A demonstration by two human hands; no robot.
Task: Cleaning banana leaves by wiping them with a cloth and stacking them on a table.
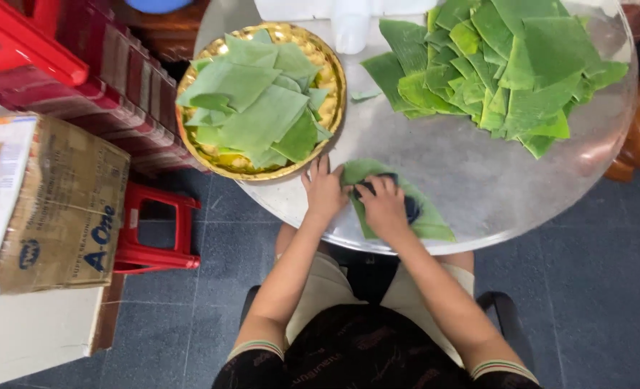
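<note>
Green and thin, a banana leaf piece [428, 220] is pressed flat at the near edge of the round metal table [478, 173]. It is pinned by the left hand [325, 191], fingers spread, while a dark cloth [408, 205] is clenched in the right hand [385, 209]. The leaf is judged light, limp and easily torn, best held by its edge.

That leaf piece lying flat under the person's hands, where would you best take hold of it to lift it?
Probably by the free corner of the leaf piece at its right near end. It lies flat on the round table, near the edge, clear of the right hand and left hand. Come from the right and pinch the thin edge.
</note>
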